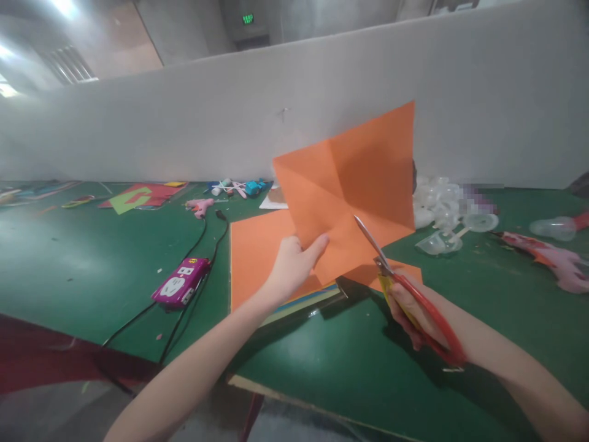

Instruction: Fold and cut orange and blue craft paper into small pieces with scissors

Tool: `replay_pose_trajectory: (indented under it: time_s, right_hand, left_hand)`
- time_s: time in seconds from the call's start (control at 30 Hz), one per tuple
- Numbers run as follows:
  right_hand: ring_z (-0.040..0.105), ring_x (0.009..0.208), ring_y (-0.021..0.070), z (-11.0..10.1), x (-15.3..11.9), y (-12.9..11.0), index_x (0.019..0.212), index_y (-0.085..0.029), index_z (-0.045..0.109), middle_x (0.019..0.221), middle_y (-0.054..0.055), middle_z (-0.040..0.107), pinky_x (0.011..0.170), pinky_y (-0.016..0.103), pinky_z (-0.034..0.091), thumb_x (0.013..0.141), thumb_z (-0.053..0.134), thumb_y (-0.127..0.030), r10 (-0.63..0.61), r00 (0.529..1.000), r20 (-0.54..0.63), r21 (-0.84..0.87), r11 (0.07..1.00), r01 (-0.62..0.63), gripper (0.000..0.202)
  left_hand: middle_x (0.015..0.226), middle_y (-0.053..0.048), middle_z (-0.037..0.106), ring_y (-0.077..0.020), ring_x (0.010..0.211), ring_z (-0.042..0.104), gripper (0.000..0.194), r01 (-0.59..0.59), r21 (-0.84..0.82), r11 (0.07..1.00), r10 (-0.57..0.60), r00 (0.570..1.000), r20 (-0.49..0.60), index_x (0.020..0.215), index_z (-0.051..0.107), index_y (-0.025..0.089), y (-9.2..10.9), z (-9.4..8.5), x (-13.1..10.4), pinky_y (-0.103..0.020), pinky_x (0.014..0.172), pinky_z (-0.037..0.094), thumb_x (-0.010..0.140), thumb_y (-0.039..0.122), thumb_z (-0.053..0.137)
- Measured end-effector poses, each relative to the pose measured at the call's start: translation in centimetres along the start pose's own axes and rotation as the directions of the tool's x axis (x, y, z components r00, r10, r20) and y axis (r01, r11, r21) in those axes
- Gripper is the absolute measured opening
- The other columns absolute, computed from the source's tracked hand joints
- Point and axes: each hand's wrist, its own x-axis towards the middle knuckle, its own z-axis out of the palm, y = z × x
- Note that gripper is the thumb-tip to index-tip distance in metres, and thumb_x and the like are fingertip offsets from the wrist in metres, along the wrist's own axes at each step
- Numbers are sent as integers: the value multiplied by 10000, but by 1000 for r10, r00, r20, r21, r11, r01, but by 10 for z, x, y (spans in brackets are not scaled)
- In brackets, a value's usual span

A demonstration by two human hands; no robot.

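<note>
A creased sheet of orange paper [372, 166] is held up above the table. My left hand [294, 264] grips its lower left part, thumb on the near face and the other fingers mostly hidden behind. My right hand [405, 307] is closed around scissors [426, 307] with red and yellow handles. The blades point up and to the left in front of the sheet's lower part; whether they touch the paper I cannot tell. Below lies a stack of coloured paper [255, 255] with orange on top.
A purple power strip [181, 282] with black cables lies left of the stack. Behind it rests a pink glue gun [200, 207]. Clear plastic pieces [439, 209] and another pink glue gun [547, 255] lie at right. A grey partition [184, 123] borders the green table [331, 368].
</note>
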Motion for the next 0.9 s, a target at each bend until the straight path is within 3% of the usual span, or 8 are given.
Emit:
replay_pose_trajectory:
  time_s: [0.1, 0.23, 0.5, 0.7, 0.8, 0.9]
  right_hand:
    - [476, 440, 137, -6, -2, 2, 811, -266, 385, 589, -51, 446, 425, 304, 485, 902, 298, -811, -68, 995, 78, -19, 997, 69, 559]
    - [466, 507, 124, -11, -2, 11, 816, -258, 400, 661, -42, 447, 489, 291, 498, 980, 286, -702, -96, 986, 137, -10, 995, 98, 487]
    - [486, 414, 97, -5, 3, 13, 671, -244, 395, 569, -43, 448, 438, 263, 477, 903, 281, -815, -99, 992, 74, -12, 995, 100, 627]
    - [424, 323, 95, -2, 5, 11, 706, -255, 400, 460, -82, 420, 352, 238, 445, 823, 368, -866, 24, 998, 62, 66, 997, -28, 622]
    - [422, 329, 90, -4, 3, 9, 704, -252, 395, 481, -79, 423, 352, 228, 411, 860, 332, -842, -8, 999, 41, 20, 1000, 7, 614]
    - [464, 405, 88, -9, 2, 14, 728, -241, 407, 583, -63, 460, 432, 237, 450, 951, 298, -744, -102, 990, 97, -31, 994, 105, 561]
  left_hand:
    - [1017, -67, 779, -198, 910, 723, 295, -19, -40, 999, 20, 1000, 7, 1036, 754, 167, 0, -1, 0, -267, 730, 561, 871, 383, 640]
    - [1024, -70, 781, -232, 1002, 714, 333, -39, -44, 998, 40, 999, 33, 1058, 751, 161, -3, -2, 1, -307, 824, 565, 869, 417, 653]
    - [1077, -60, 780, -228, 1023, 723, 289, -35, -78, 996, 39, 998, 56, 1067, 743, 172, -2, -3, 2, -313, 847, 577, 887, 372, 638]
    - [1100, -58, 777, -231, 1034, 727, 274, -19, -55, 998, 22, 999, 50, 1070, 737, 174, 2, -4, 1, -313, 849, 586, 886, 350, 635]
    - [1106, -53, 777, -219, 1026, 729, 279, -15, -66, 998, 19, 998, 58, 1082, 732, 178, 1, -5, 1, -295, 838, 587, 891, 355, 632]
    - [1103, -49, 778, -218, 1023, 727, 275, -37, -43, 998, 40, 996, 76, 1062, 743, 180, -1, -5, 2, -294, 843, 581, 895, 366, 628]
